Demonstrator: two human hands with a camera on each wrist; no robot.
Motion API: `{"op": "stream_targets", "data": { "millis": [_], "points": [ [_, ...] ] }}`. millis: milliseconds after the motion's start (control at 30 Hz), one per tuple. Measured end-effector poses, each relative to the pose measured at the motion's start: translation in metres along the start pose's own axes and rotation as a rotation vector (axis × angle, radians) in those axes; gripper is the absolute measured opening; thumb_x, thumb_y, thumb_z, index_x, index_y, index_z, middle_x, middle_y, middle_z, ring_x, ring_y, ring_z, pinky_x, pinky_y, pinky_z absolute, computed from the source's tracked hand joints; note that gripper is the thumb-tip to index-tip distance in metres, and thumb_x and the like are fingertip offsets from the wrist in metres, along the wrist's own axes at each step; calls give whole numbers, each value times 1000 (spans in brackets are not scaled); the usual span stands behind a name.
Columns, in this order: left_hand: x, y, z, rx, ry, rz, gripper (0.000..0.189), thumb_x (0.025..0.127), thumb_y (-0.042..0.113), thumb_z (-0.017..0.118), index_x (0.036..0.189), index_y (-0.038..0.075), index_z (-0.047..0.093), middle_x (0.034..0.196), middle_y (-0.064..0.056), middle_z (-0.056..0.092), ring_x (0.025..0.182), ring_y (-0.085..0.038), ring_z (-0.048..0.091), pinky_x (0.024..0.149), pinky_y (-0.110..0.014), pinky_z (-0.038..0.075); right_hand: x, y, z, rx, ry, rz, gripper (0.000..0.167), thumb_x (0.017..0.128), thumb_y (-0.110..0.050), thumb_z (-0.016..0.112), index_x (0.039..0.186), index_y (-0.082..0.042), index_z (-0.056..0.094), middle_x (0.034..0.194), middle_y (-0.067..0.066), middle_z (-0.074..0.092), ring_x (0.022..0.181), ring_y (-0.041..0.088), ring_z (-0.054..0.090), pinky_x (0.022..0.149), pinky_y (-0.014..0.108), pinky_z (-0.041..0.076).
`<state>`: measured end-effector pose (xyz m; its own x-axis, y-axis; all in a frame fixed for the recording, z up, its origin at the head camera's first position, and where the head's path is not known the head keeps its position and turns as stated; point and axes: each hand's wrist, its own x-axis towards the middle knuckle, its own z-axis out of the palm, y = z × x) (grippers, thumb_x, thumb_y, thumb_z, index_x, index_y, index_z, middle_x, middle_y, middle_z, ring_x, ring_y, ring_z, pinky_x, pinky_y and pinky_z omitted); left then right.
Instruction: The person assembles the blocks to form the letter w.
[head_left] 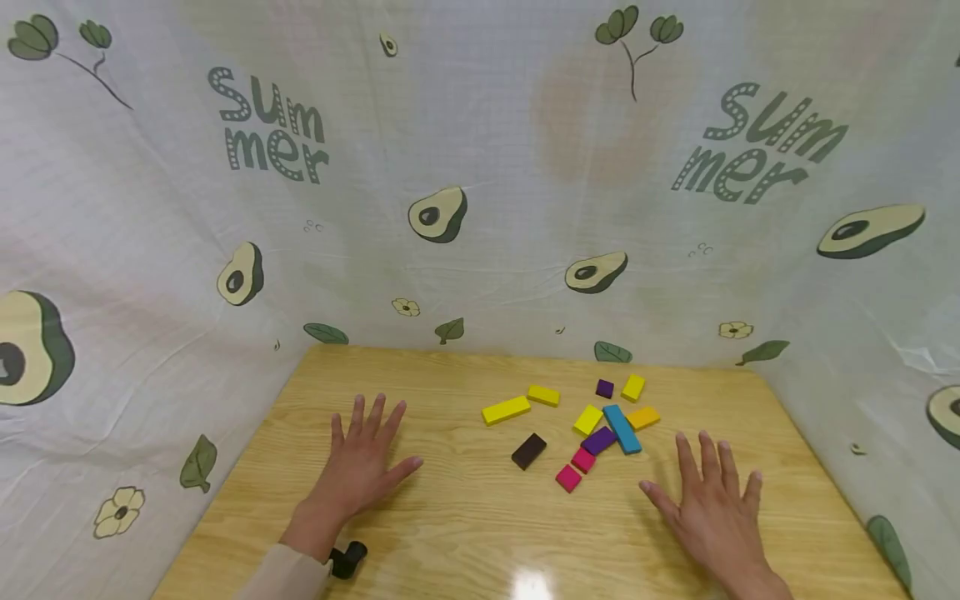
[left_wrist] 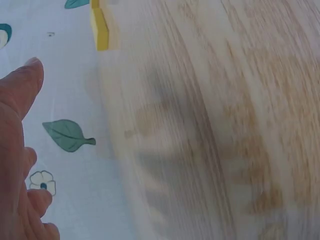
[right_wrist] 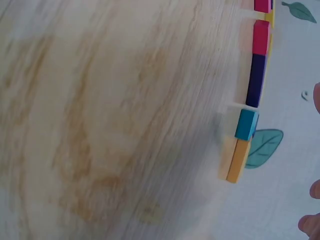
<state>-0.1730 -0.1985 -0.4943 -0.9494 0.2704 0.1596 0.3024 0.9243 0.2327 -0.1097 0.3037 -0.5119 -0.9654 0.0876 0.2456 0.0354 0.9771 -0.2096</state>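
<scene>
**Framing the coloured blocks [head_left: 622,433] between left hand [head_left: 363,471] and right hand [head_left: 712,508]**

You have both hands out above the bench [head_left: 465,533], palms down, one on either side of the blocks. Your left fingers are apart, with the thumb stretched toward the middle; the long yellow block [head_left: 506,410] and the dark brown block [head_left: 528,451] are the pieces nearest to it, well away from your fingertips. Your right fingers are apart too, and its thumb points in near the lower end of the blue block [head_left: 630,444].

The pieces lie flat, mostly right of centre. Just beside the blue block you have the orange block [head_left: 645,417] on its right and the larger purple block [head_left: 599,441] on its left. Two pink blocks [head_left: 568,478] trail down from the purple one. Further back you see a short yellow block [head_left: 543,395], the small purple block [head_left: 604,388] and another yellow piece [head_left: 633,387]; one more yellow piece [head_left: 588,420] sits above the larger purple block.

A black object [head_left: 348,560] shows beside your left sleeve [head_left: 288,575]. Behind the bench hangs a white cloth [head_left: 502,150] printed with avocados, leaves and "summer".
</scene>
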Motion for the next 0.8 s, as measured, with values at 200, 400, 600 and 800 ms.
{"op": "stream_targets", "data": {
  "millis": [200,400,600,800],
  "points": [
    [4,5,9,-36,-14,37,90,99,63,63,168,16,30,174,-23,19,161,-50,7,128,-71,10,-1,-2,2,30,-35,-11,94,103,-64,56,166,-1,25,168,35,16,157,58,5,117,85,-7],
    [16,21,18,-47,-33,97,88,100,61,62,167,12,32,172,-25,23,161,-49,13,129,-68,17,3,-19,8,49,-61,-84,94,102,-65,57,164,0,30,167,34,22,157,55,13,121,81,6],
    [39,45,25,-36,-97,158,86,102,58,61,167,9,32,173,-22,24,162,-44,15,130,-64,18,18,-57,17,61,-90,-183,87,103,-59,61,163,-1,36,170,29,25,157,53,20,123,77,16],
    [59,66,36,0,-168,202,85,104,60,57,167,10,30,174,-19,22,163,-39,15,131,-61,17,33,-96,33,91,-97,-256,80,103,-52,65,161,-2,41,169,26,32,159,49,22,124,74,20]
  ]
}}
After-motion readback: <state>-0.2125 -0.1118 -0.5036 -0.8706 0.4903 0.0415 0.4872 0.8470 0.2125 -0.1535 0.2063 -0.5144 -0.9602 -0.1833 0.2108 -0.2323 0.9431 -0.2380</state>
